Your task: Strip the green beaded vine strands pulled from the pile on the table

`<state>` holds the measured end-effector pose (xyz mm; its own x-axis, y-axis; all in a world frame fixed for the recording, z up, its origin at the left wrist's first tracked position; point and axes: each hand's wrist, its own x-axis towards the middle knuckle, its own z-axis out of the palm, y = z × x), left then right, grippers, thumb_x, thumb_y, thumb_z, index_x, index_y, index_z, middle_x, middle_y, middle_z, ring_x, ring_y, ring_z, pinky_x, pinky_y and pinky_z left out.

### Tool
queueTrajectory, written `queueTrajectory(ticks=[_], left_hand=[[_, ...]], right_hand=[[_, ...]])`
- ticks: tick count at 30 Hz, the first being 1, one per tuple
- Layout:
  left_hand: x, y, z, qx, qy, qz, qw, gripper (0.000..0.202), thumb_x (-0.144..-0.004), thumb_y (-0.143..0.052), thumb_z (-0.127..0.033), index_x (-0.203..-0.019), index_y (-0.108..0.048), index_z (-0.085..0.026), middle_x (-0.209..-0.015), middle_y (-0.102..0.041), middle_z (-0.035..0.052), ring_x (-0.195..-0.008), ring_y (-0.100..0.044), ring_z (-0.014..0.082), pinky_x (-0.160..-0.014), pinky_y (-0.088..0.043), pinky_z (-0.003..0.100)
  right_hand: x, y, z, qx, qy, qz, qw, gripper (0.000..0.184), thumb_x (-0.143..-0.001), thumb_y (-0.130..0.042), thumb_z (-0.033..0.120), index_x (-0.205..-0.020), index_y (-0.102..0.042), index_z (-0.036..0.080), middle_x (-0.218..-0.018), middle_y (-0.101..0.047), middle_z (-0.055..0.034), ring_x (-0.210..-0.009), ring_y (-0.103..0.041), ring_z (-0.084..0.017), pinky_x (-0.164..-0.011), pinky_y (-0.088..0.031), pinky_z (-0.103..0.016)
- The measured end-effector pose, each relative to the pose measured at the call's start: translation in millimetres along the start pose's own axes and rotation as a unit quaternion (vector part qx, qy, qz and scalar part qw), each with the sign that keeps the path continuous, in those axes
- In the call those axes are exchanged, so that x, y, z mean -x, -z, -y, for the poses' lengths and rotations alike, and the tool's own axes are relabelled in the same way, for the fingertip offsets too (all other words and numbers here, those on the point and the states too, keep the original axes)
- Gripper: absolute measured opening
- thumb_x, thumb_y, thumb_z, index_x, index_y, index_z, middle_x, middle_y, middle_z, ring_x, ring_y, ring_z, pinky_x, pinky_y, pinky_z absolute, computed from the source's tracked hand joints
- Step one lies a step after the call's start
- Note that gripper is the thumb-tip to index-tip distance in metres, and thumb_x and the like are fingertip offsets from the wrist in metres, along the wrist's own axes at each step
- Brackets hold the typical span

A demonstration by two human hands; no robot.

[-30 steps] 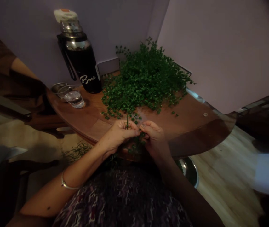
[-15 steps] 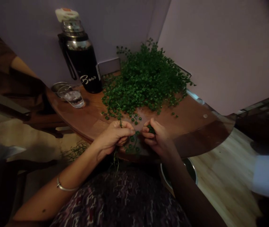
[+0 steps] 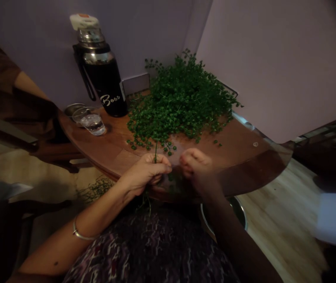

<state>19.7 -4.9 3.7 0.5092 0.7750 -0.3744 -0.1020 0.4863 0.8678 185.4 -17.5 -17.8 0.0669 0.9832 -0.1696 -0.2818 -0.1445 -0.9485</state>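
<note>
One slender green stem (image 3: 156, 151) in left grip (image 3: 152, 169)

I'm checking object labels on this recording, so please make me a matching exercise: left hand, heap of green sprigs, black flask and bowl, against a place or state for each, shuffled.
1. Left hand
2. Heap of green sprigs
3. Black flask
4. Bowl

A. Upright, with "Boss" lettering
B. Lower than the tabletop
C. Closed around a green stem
D. Piled loosely on the tabletop

Pairs: 1-C, 2-D, 3-A, 4-B
</note>
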Motion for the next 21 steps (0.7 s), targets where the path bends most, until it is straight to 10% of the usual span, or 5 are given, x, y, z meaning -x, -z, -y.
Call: queueTrajectory(ticks=[3, 9, 13, 21], left_hand=[[6.7, 1.9, -2.6, 0.009, -0.006, -0.004, 1.000, 0.015, -0.063, -0.062, -0.019, -0.056, -0.050, -0.014, -0.033, -0.031, -0.0092, -0.032, -0.021, 0.0016, -0.037, -0.011, 0.019], [-0.8, 7.1, 0.2, 0.034, -0.025, -0.029, 0.999, 0.017, -0.065, -0.063, -0.021, -0.058, -0.048, -0.015, -0.030, -0.031, -0.0095, -0.029, -0.021, 0.0022, -0.037, -0.009, 0.020], [-5.1, 6.6, 1.5, 0.040, -0.026, -0.032, 0.998, 0.015, -0.066, -0.062, -0.021, -0.059, -0.049, -0.015, -0.030, -0.033, -0.0090, -0.029, -0.022, 0.0026, -0.037, -0.009, 0.020], [-2.7, 2.8, 3.7, 0.027, -0.010, -0.017, 0.999, 0.016, -0.067, -0.060, -0.020, -0.057, -0.049, -0.015, -0.031, -0.032, -0.0086, -0.030, -0.022, 0.0023, -0.037, -0.009, 0.021]], right_hand=[[-6.0, 17.0, 15.4, -0.094, 0.035, -0.072, 0.992, 0.020, -0.065, -0.067, 0.025, -0.066, -0.048, 0.017, -0.057, -0.041, 0.0054, -0.040, -0.025, -0.001, -0.033, -0.013, -0.011], [5.4, 13.1, 9.7, -0.071, -0.040, 0.013, 0.997, 0.017, -0.067, -0.066, 0.025, -0.075, -0.053, 0.018, -0.066, -0.049, 0.0022, -0.041, -0.028, -0.001, -0.033, -0.013, -0.012], [12.9, 0.9, -5.8, 0.030, -0.018, 0.050, 0.998, 0.024, -0.076, -0.056, 0.042, -0.075, -0.056, 0.018, -0.060, -0.045, 0.0040, -0.040, -0.027, -0.003, -0.035, -0.017, -0.015], [16.7, -11.4, -2.5, 0.251, 0.108, 0.065, 0.960, 0.018, -0.079, -0.054, 0.029, -0.065, -0.057, 0.018, -0.058, -0.048, 0.0029, -0.056, -0.044, -0.009, -0.052, -0.035, -0.021]])
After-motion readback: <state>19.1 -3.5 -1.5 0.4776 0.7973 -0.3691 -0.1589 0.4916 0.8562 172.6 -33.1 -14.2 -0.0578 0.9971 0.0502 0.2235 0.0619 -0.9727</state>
